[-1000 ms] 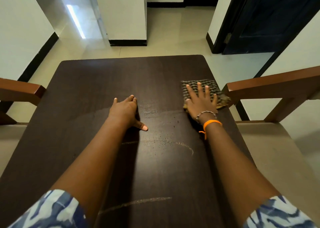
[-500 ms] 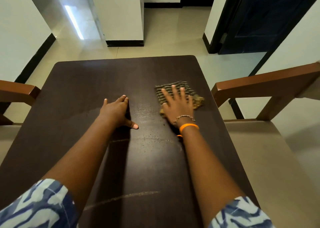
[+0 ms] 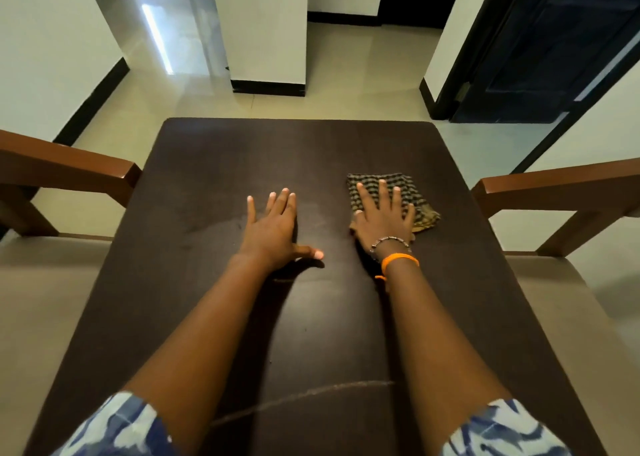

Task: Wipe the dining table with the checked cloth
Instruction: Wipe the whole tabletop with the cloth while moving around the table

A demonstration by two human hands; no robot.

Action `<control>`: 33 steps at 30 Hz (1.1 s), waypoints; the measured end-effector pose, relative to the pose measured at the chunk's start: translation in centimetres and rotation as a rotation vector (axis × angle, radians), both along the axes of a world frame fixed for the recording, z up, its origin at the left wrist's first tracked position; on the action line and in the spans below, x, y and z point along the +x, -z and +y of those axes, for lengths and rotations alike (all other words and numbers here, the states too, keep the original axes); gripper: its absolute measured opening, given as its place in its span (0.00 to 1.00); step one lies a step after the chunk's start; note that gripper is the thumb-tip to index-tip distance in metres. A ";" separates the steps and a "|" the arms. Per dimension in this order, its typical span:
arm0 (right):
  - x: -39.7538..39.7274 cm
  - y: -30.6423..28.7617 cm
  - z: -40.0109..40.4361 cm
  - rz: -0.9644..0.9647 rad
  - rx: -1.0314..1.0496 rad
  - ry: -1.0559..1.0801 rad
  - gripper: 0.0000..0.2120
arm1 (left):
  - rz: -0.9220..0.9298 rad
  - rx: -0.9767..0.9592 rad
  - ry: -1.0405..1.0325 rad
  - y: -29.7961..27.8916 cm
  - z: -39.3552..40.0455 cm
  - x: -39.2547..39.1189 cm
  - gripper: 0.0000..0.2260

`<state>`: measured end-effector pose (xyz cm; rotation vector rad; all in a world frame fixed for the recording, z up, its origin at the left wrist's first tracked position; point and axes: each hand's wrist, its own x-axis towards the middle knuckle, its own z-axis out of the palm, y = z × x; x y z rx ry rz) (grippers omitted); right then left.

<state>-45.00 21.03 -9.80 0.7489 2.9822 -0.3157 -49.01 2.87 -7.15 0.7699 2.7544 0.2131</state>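
Observation:
The dark brown dining table (image 3: 207,165) fills the middle of the view. A folded checked cloth (image 3: 417,192), brown and black, lies flat on its right half. My right hand (image 3: 381,222) presses down on the cloth with fingers spread, covering its near left part; the wrist wears a bead bracelet and an orange band. My left hand (image 3: 273,229) rests flat on the bare tabletop to the left of the cloth, fingers apart and thumb out, holding nothing. A pale curved streak (image 3: 311,393) crosses the near part of the table.
A wooden chair (image 3: 69,168) stands at the table's left side and another wooden chair (image 3: 554,187) at its right, both with backs close to the edge. Beyond the far edge is tiled floor, a white pillar (image 3: 266,33) and a dark door (image 3: 540,47).
My right hand slid the cloth leftward from the table's right edge toward my left hand. The droplets and damp smear seen between the hands earlier no longer show. My left hand stayed put.

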 end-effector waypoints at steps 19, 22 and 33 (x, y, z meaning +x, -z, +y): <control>-2.0 -0.1 -4.6 -0.003 0.001 0.010 0.25 | 0.200 0.165 -0.243 0.8 -16.6 -0.2 0.31; -2.9 0.4 -7.5 0.009 0.025 0.069 0.25 | 0.279 0.220 -0.321 2.3 -19.3 -0.2 0.28; -10.3 1.1 -29.9 0.051 -0.015 -0.420 0.27 | 0.154 0.651 -0.709 4.1 -22.1 -0.3 0.20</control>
